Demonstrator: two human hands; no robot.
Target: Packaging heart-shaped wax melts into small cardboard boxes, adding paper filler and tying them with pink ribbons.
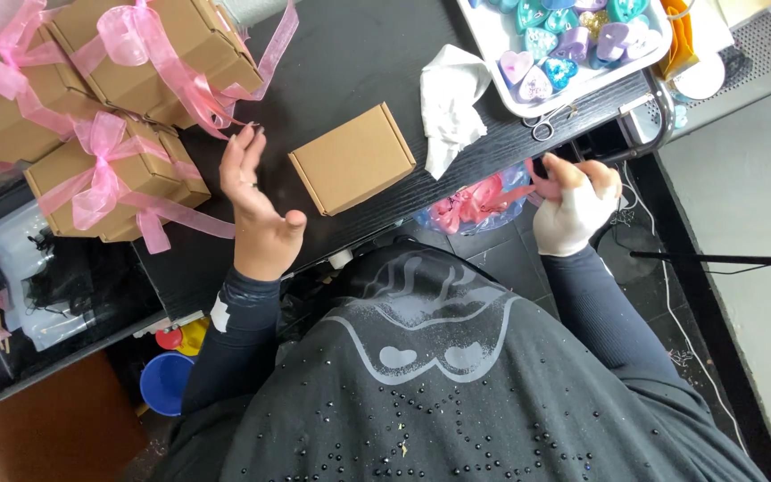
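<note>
Your left hand (256, 210) is raised over the black bench (341, 54), palm open, fingers spread wide and pointing up; it holds nothing. It sits between the ribboned boxes and the plain cardboard box (352, 159), closest to the trailing ends of the pink ribbon (191, 89).

The plain cardboard box lies closed and unribboned on the bench, just beside your left hand and apart from it, roughly at the bench's near edge.

Your right hand (575, 203), in a pale glove or wrap, is off the bench edge, low and to the right. Its fingers are closed on a strip of pink ribbon (528, 187) that runs back to a bundle of pink ribbon in a clear bag (470, 207) below the bench edge.

Three cardboard boxes tied with pink bows (113, 174) are stacked at the far left of the bench, touching one another.

A crumpled white cloth (448, 103) lies on the bench right of the plain box. Beyond it, a white tray (501, 76) carries heart-shaped pieces (564, 45) in teal, purple and pink. Small scissors (551, 120) lie just beside the tray's near rim.

A blue bowl (164, 382) sits under the bench at lower left.
</note>
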